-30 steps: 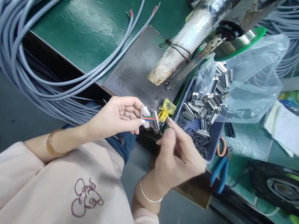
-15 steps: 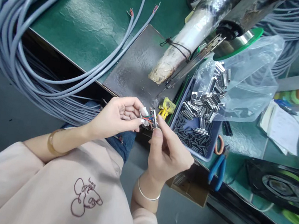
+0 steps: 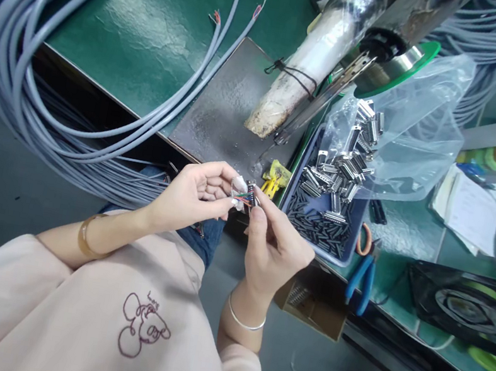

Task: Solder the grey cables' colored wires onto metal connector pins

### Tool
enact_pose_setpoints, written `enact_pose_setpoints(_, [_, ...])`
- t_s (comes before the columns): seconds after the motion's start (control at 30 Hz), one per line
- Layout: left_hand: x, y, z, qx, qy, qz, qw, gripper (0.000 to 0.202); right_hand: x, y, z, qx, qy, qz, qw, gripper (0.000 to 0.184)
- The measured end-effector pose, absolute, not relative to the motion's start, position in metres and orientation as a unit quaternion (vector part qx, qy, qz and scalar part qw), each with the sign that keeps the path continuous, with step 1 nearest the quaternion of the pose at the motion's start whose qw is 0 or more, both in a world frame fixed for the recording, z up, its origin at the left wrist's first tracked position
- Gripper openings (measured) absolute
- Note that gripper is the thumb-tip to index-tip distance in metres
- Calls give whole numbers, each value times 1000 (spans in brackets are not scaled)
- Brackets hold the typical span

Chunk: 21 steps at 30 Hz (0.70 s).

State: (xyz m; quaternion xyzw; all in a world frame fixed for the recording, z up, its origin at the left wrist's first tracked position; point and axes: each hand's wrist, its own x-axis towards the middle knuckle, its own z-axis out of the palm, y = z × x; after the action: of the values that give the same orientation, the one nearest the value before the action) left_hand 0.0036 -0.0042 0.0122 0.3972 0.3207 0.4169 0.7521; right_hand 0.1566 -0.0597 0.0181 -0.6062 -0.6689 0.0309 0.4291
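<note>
My left hand (image 3: 191,196) is closed in a pinch on thin coloured wires (image 3: 241,197); white coverings show at its fingertips. Between the thumb and forefinger of my right hand (image 3: 276,245) is a small metal multi-pin connector (image 3: 251,194). The wires reach the connector's back, but whether each one is joined there is too small to tell. Just beyond the connector lies a yellow piece (image 3: 275,179) with prongs. A soldering iron (image 3: 307,106) slants down over the dark metal plate (image 3: 217,100), its tip near the plate's right side, apart from both hands.
To the right, a blue tray (image 3: 347,254) holds loose connectors (image 3: 337,182) and short black tubes (image 3: 315,226). Behind it are a clear bag (image 3: 422,139) and a solder spool (image 3: 400,71). Blue-handled pliers (image 3: 362,279) lie at the table edge. Grey cables (image 3: 11,29) fill the left.
My right hand has shifted slightly left, and the connector has turned a little and sits closer to my left fingertips. My left hand stays nearly still.
</note>
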Motion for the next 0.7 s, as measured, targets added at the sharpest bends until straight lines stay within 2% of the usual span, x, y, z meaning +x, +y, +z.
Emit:
enact_pose_setpoints(0.2, [2, -6, 15, 430, 336, 412, 730, 15, 161, -56, 18, -606, -666, 150, 409, 23])
enact_pose_setpoints(0.33, [2, -7, 15, 460, 371, 394, 704, 13, 161, -58, 18, -617, -631, 58, 467, 13])
enact_pose_setpoints(0.57, [6, -9, 7, 514, 370, 425, 647, 11, 153, -59, 18, -581, -698, -31, 418, 6])
enact_pose_setpoints(0.7, [3, -7, 11, 505, 356, 438, 653, 7, 149, -59, 16, -614, -637, 65, 461, 6])
